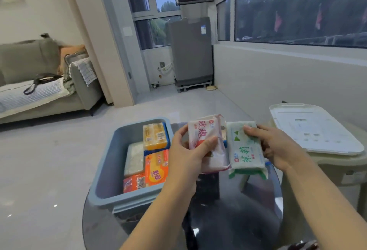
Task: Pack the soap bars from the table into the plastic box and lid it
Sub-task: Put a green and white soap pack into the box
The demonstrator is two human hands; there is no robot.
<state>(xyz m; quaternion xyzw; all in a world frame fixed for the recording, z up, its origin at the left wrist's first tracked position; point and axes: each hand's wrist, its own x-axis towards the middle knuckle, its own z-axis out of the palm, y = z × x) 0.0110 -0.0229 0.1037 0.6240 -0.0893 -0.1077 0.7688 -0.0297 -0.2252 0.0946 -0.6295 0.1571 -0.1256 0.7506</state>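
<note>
A blue-grey plastic box (111,162) stands on the left part of a round dark glass table (228,216). Inside lie several wrapped soap bars: a yellow one (155,136), an orange one (156,167), a pale grey one (134,158) and a red-orange one (134,183). My left hand (184,156) grips a pink-wrapped soap bar (206,130) just right of the box. My right hand (276,146) grips a green-and-white wrapped soap bar (245,150) beside it. The two bars are held side by side above the table.
The white lid (315,128) lies flat on a beige plastic stool (337,170) to the right of the table. Beyond are pale floor tiles, a grey sofa (39,75) at left, a grey appliance (190,53) by the window, and a low white wall at right.
</note>
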